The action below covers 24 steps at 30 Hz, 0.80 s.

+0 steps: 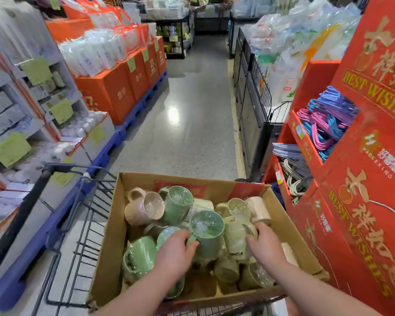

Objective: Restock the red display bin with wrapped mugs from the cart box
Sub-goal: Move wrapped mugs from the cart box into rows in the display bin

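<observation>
An open cardboard box (114,236) sits on the black wire cart (82,247) right below me. It holds several plastic-wrapped mugs in green, pink and pale yellow. My left hand (175,254) grips the handle of a darker green mug (206,233) in the middle of the box. My right hand (263,244) closes around the handle of a pale yellow-green mug (234,240) beside it. The red display stand (363,201) rises at my right; its open bins hold coloured hangers (326,124).
A grey aisle floor (180,124) runs ahead. Orange boxes on blue pallets (114,94) and shelving line the left side. A black wire rack with bagged goods (260,87) stands ahead on the right, next to the red stand.
</observation>
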Each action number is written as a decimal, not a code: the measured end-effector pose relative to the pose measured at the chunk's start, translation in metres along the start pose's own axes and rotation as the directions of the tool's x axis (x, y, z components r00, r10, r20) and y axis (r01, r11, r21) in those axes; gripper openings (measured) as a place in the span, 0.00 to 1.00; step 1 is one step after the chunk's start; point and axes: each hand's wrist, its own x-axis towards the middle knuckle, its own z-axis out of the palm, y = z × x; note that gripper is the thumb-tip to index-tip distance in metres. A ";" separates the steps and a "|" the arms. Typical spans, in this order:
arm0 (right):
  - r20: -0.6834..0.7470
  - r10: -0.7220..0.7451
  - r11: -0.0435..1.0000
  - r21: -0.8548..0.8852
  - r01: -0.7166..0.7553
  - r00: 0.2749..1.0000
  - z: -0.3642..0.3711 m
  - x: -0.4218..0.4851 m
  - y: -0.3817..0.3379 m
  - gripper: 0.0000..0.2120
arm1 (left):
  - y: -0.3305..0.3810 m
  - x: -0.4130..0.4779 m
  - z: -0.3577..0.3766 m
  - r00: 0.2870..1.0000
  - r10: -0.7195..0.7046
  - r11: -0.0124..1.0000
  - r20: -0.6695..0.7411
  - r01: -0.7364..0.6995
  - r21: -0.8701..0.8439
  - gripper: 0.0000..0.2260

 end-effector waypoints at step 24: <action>-0.442 0.187 0.978 0.164 -0.126 0.877 -0.075 -0.173 0.083 0.07 | 0.074 -0.095 0.051 0.931 0.361 0.927 0.045 -0.354 -0.127 0.06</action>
